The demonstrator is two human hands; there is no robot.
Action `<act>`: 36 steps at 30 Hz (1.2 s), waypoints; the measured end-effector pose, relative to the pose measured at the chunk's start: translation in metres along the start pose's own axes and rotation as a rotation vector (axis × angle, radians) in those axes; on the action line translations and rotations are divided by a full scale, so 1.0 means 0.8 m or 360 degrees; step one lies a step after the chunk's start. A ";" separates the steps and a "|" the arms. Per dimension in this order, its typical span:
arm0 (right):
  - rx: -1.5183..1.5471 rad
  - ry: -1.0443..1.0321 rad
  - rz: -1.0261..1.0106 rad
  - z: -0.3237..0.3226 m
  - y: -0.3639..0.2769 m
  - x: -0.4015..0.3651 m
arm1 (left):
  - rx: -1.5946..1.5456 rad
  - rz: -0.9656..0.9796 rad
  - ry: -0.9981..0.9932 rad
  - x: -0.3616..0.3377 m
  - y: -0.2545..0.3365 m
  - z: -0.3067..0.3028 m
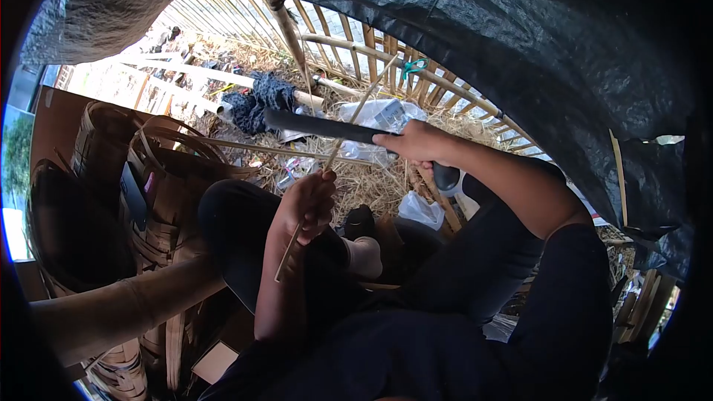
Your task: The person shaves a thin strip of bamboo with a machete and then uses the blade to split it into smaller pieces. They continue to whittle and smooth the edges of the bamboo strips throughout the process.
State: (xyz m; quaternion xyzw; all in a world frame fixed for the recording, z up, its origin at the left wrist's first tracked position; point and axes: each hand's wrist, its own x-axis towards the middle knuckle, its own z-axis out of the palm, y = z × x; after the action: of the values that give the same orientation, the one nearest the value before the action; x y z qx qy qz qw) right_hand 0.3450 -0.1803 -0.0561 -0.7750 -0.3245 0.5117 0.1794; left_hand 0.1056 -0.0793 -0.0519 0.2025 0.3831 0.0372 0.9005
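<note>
My left hand (308,204) is closed round a thin bamboo strip (362,104), which slants from near my forearm up toward the fence. In my right hand (420,145) is a machete (323,125), its long dark blade pointing left and its rounded handle end (445,177) showing below my fist. The blade crosses the strip in this view, above my left hand. Another long pale strip (278,151) runs sideways just below the blade, passing near the top of my left hand.
Woven baskets (160,171) stand at the left, above a thick bamboo pole (134,301). Straw and shavings (371,189) cover the ground, with a plastic bag (422,209) and dark cloth (260,100). A bamboo fence (364,48) and black tarp (535,74) enclose the space.
</note>
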 end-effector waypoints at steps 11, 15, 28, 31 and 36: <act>-0.0300 0.0966 -0.0345 -0.084 0.006 0.017 | -0.0114 0.0027 -0.0341 -0.039 0.016 -0.020; -0.0423 0.1139 -0.0177 -0.096 -0.013 -0.011 | -0.0623 -0.0013 -0.0662 -0.096 0.027 -0.015; -0.0207 0.1319 -0.0306 -0.107 -0.059 -0.003 | -0.0931 0.0254 -0.0746 -0.234 -0.031 0.039; -0.0235 0.1383 -0.0406 -0.099 -0.072 -0.002 | -0.0831 0.0374 -0.0711 -0.238 -0.032 0.040; -0.0197 0.1234 -0.0450 -0.086 -0.078 0.015 | -0.0406 0.0666 -0.0286 -0.198 -0.032 0.027</act>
State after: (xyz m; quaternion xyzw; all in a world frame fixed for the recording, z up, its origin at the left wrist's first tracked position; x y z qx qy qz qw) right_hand 0.3911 -0.1235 0.0022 -0.8674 -0.3663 0.1320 0.3099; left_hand 0.0070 -0.1452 0.0580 0.1647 0.2435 0.2526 0.9219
